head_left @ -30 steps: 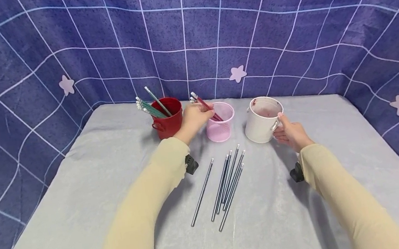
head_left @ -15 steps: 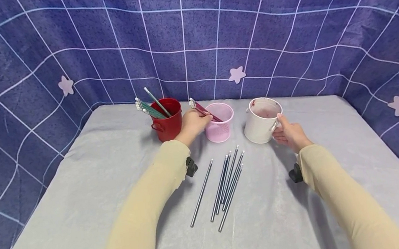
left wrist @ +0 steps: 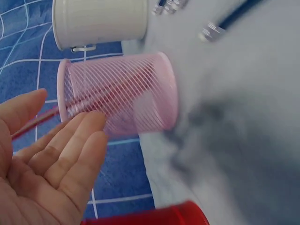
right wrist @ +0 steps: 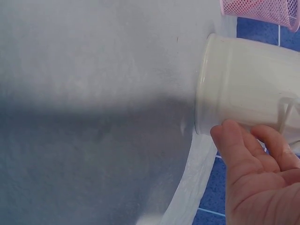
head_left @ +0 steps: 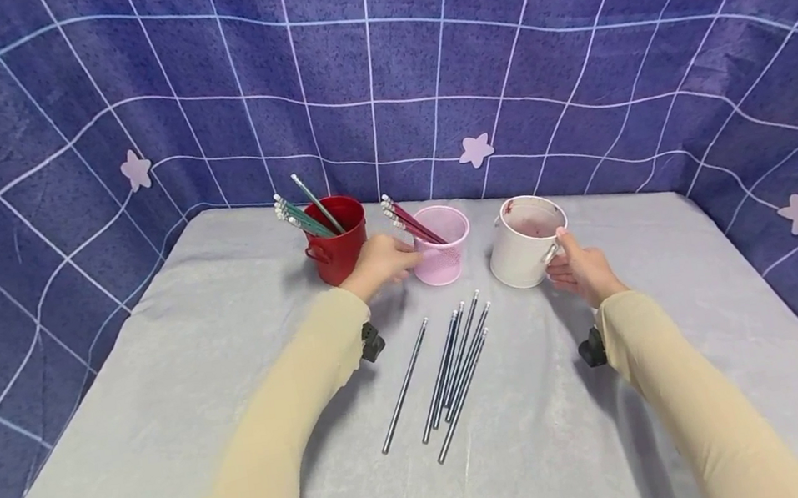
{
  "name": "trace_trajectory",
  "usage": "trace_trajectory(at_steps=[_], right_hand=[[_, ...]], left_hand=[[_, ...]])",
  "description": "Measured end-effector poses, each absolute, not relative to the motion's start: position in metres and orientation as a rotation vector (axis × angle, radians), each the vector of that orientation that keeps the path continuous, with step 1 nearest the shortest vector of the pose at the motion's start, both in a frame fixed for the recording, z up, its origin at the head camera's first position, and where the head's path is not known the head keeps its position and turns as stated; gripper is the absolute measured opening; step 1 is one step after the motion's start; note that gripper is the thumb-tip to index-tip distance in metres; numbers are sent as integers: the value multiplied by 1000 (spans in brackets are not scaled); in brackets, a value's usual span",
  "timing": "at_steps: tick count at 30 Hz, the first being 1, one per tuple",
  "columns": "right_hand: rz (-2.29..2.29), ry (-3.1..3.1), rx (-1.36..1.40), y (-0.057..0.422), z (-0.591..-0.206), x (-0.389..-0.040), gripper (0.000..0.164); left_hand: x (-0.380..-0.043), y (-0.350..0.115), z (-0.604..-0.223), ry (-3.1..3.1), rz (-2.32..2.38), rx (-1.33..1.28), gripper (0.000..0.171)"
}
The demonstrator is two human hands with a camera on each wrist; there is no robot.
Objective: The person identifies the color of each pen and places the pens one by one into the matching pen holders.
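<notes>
My left hand (head_left: 387,259) is beside the pink mesh cup (head_left: 439,265), its fingers loosely extended and holding nothing. In the left wrist view, the fingertips (left wrist: 96,119) are in front of the cup's mesh; whether they touch it is unclear. Several dark red pencils (head_left: 414,222) lean inside this cup, white erasers up. My right hand (head_left: 583,265) holds the white bucket (head_left: 521,256) by its right side, thumb at the rim near the handle and fingers against the wall. Left of the left hand stands a red bucket (head_left: 343,256) with several green pencils (head_left: 315,220).
Several dark blue pencils (head_left: 456,368) lie in front of the cups, with a single dark pencil (head_left: 405,387) apart on their left. Grey cloth (head_left: 181,378) covers the table. A blue grid-patterned curtain (head_left: 337,64) hangs behind and at both sides.
My left hand has let go of the red pencils, which now lean in the pink cup, and has drawn down and slightly left. The right hand stays at the white bucket.
</notes>
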State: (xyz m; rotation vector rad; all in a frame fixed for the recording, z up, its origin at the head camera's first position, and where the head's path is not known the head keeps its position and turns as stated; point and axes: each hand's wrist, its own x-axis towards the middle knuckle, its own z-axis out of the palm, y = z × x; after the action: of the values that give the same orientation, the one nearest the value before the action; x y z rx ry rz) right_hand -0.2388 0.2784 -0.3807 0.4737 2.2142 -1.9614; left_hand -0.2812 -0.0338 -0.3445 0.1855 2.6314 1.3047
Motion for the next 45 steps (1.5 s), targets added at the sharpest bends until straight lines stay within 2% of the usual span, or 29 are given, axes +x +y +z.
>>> trace_trajectory(at_steps=[5, 11, 19, 22, 27, 38, 45], right_hand=[[-1941, 2232, 479, 280, -378, -238, 84], [-1977, 2216, 478, 282, -376, -236, 81], [-1960, 2214, 483, 281, -376, -235, 84], [-1963, 2214, 482, 281, -376, -235, 83], [-1955, 2220, 477, 279, -377, -235, 84], [-1880, 2222, 442, 281, -382, -233, 93], [-1903, 2195, 418, 271, -382, -228, 88]], left_hand=[[-276, -68, -351, 2661, 1347, 142, 32], [-275, -112, -357, 2562, 1577, -95, 32], [-279, -150, -350, 2267, 1650, -329, 64], [-283, -154, -347, 2269, 1609, -362, 75], [-292, -156, -343, 2273, 1470, -354, 82], [-307, -149, -342, 2124, 1502, -361, 76], [-303, -150, -339, 2098, 1569, -379, 74]])
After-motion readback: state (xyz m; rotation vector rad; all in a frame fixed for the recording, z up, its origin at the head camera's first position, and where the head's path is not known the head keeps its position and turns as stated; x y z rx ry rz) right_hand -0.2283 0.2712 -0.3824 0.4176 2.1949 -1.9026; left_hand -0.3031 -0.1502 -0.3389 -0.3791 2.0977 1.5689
